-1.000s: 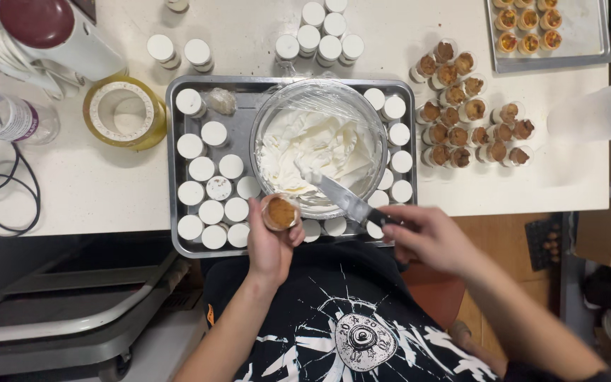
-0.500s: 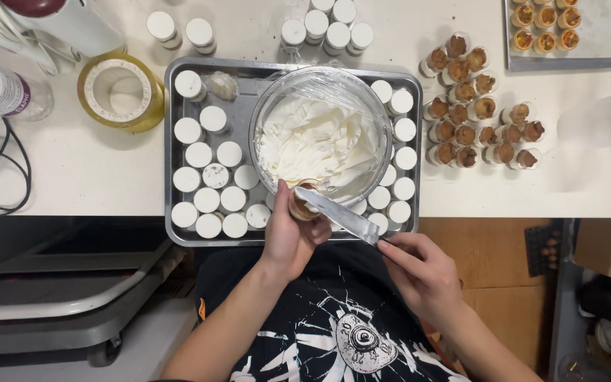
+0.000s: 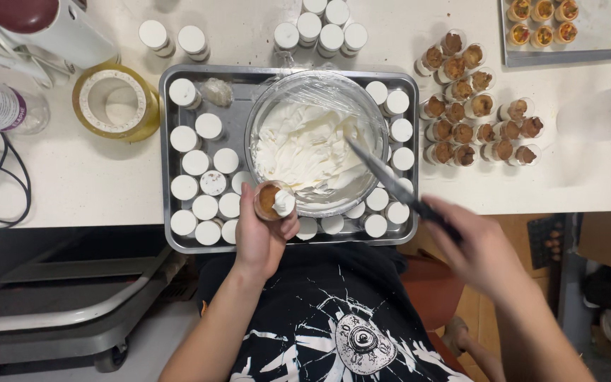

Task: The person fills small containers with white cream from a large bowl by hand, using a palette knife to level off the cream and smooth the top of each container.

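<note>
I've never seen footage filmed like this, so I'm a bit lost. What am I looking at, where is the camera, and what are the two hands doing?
There is no machine here. A person wears the camera on their head, so you look straight down at their own two hands and a white table.

The left hand holds a small clear cup with brown filling and a dab of white cream. The right hand, blurred, holds a palette knife whose blade reaches over a glass bowl of white cream.

The bowl sits on a metal tray among many cream-topped cups. To the right stand brown-filled cups with no cream; a roll of tape lies to the left.
</note>
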